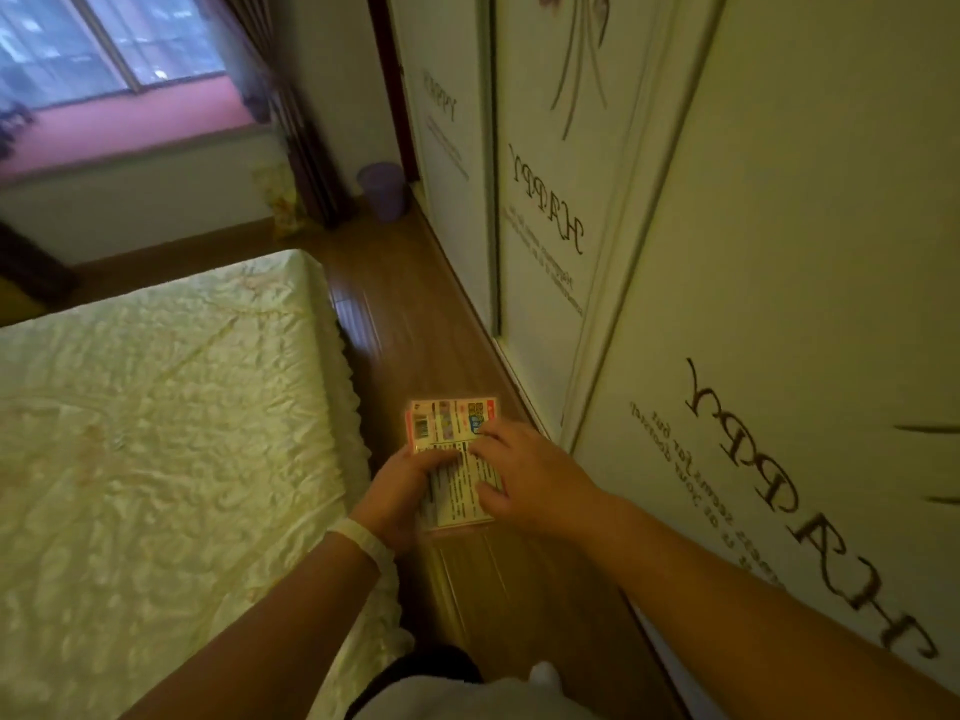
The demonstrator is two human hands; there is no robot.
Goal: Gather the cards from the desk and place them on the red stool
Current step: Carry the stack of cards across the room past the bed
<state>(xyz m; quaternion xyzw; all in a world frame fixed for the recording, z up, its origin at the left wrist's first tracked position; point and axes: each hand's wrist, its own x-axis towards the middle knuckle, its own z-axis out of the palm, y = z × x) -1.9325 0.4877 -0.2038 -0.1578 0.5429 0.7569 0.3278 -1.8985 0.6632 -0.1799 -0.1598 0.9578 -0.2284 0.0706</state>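
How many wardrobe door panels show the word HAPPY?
3: the nearest panel at right beside the hands, the middle panel, and the far panel near the purple bin, blurred there.

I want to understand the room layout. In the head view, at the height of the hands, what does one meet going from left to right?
Bed with yellow-green cover → left hand → cards → right hand → wardrobe door with the word HAPPY.

Wooden floor (415, 324) between bed (156, 407) and wardrobe (779, 252); a purple bin (383, 192) stands on the floor in the far corner.
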